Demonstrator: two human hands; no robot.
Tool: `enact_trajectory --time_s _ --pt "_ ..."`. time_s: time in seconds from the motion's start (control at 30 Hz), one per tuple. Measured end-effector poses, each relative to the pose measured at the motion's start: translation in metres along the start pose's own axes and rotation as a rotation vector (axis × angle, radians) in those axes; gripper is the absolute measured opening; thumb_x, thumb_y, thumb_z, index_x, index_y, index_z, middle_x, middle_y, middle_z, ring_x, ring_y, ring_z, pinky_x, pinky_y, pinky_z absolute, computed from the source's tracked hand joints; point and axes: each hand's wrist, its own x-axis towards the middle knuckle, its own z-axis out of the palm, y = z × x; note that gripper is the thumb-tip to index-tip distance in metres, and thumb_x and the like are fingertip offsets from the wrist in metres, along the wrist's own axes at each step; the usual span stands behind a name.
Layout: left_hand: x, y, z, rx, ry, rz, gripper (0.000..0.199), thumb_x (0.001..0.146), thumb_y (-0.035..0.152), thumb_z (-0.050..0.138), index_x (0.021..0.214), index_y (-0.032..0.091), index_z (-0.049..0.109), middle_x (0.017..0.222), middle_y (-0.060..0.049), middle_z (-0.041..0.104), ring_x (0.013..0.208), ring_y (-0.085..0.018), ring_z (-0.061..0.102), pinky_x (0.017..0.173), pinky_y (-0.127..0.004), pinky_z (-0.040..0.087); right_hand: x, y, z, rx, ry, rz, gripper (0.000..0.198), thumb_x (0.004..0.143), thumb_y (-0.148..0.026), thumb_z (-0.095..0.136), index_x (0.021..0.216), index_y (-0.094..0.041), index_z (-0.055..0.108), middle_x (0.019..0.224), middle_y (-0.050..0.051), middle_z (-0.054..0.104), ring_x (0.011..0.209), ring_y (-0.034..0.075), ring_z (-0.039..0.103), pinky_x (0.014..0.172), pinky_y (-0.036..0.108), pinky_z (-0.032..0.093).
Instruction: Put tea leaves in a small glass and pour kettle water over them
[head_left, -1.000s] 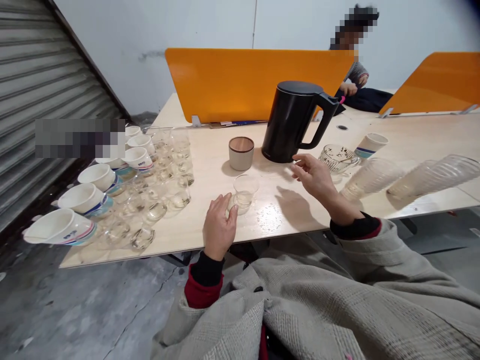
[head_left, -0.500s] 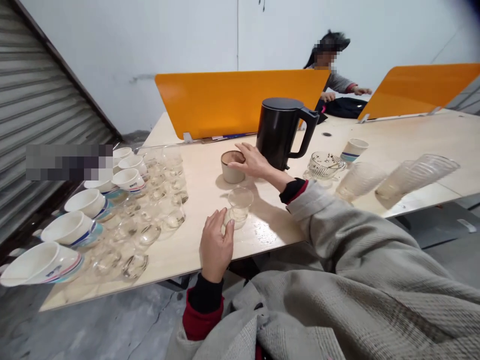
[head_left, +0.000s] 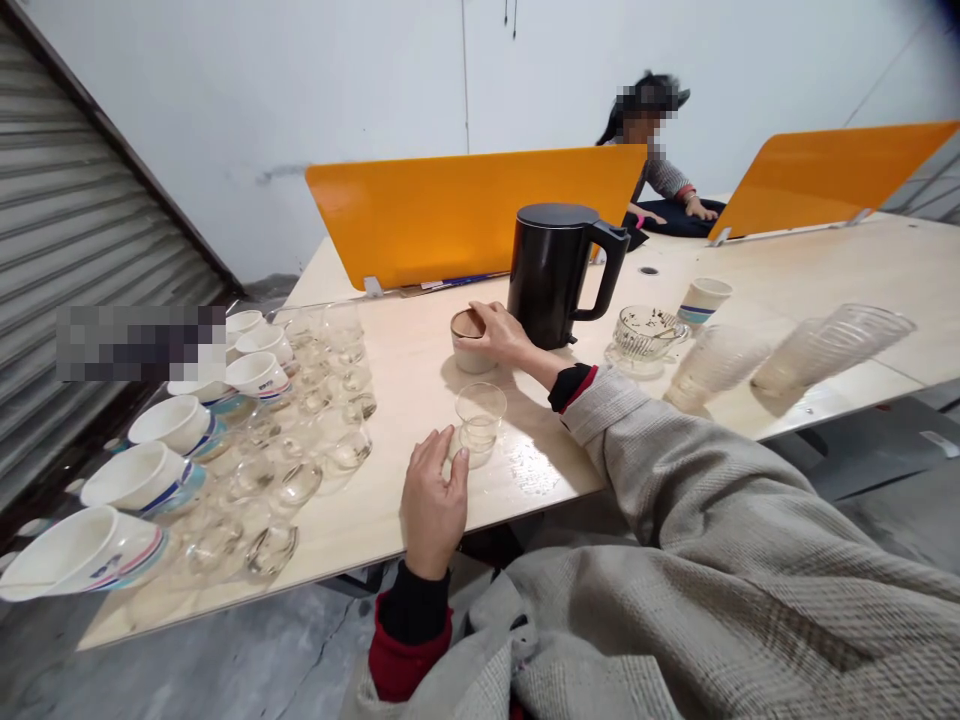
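Since half a second ago, right hand has settled properly onto the little beige canister. It was just reaching the rim before, and now the fingers are wrapped around its right side and top edge, clamped on it. The arm stretches forward across the worktop, with a baggy grey knit sleeve and a black and red cuff at the wrist.

Left hand hasn't really budged. It lies near the front edge, fingers loosely together, tips touching the base of the small clear glass. I'd call that steadying, not a full grip.

Only the one head view here. The canister is a squat matte cylinder with a brownish top, just left of the tall black kettle, which is smooth with a big loop handle. The glass is thin, see-through and upright, between the two hands. The worktop is pale wood with shiny patches. Off to the left are rows of clear glasses and white striped cups.
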Motion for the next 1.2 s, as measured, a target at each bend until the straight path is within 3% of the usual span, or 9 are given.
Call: enact_trajectory --time_s 0.23,0.37,0.53,0.63,0.77,0.9,1.2 --pt "0.001 0.000 0.000 -0.026 0.011 -0.019 0.037 0.104 0.041 0.057 0.130 0.021 0.074 0.135 -0.015 0.076 0.134 -0.032 0.067 0.122 -0.060 0.049 -0.040 0.020 -0.036 0.023 0.147 0.024 0.076 0.082 -0.058 0.078 0.146 -0.019 0.063 0.132 0.017 0.065 0.126 0.037 0.062 0.112 0.050 0.050" --pt "0.001 0.006 -0.004 -0.094 0.033 -0.056 0.038 0.102 0.041 0.059 0.130 0.018 0.074 0.134 -0.016 0.076 0.133 -0.031 0.067 0.118 -0.053 0.053 -0.089 0.018 -0.068 0.035 0.192 0.003 0.080 0.081 -0.062 0.077 0.147 -0.017 0.063 0.131 0.018 0.064 0.125 0.038 0.062 0.111 0.053 0.050" --pt "-0.008 0.013 -0.013 -0.178 0.102 -0.080 0.042 0.105 0.044 0.059 0.137 0.019 0.070 0.139 -0.015 0.073 0.132 -0.026 0.067 0.113 -0.045 0.057 -0.160 0.005 -0.094 0.036 0.190 -0.043 0.072 0.084 -0.062 0.076 0.145 -0.025 0.065 0.132 0.015 0.065 0.127 0.040 0.062 0.109 0.058 0.052" --pt "-0.019 0.017 -0.018 -0.205 0.075 -0.066 0.046 0.105 0.047 0.059 0.142 0.020 0.066 0.143 -0.015 0.071 0.134 -0.026 0.066 0.111 -0.044 0.057 -0.190 -0.008 -0.092 0.049 0.122 -0.093 0.070 0.086 -0.062 0.076 0.147 -0.029 0.064 0.134 0.014 0.066 0.128 0.040 0.063 0.111 0.059 0.052" --pt "-0.032 0.024 -0.023 -0.172 -0.055 0.013 0.056 0.103 0.052 0.063 0.150 0.022 0.059 0.149 -0.015 0.066 0.138 -0.028 0.063 0.116 -0.046 0.055 -0.211 -0.026 -0.074 0.111 0.054 -0.157 0.076 0.087 -0.062 0.075 0.152 -0.027 0.059 0.139 0.015 0.064 0.130 0.038 0.063 0.112 0.058 0.053" --pt "-0.036 0.028 -0.022 -0.074 -0.163 0.102 0.071 0.095 0.057 0.072 0.155 0.024 0.052 0.152 -0.015 0.064 0.142 -0.031 0.058 0.115 -0.050 0.054 -0.217 -0.039 -0.055 0.109 0.020 -0.195 0.081 0.085 -0.062 0.077 0.156 -0.030 0.054 0.140 0.016 0.063 0.130 0.039 0.063 0.110 0.060 0.055" --pt "-0.033 0.040 -0.009 0.078 -0.191 0.108 0.089 0.086 0.063 0.078 0.157 0.020 0.045 0.150 -0.019 0.065 0.126 -0.038 0.068 0.106 -0.052 0.055 -0.221 -0.057 -0.046 0.019 -0.005 -0.198 0.090 0.085 -0.069 0.075 0.160 -0.028 0.047 0.144 0.019 0.060 0.131 0.042 0.061 0.102 0.062 0.060"
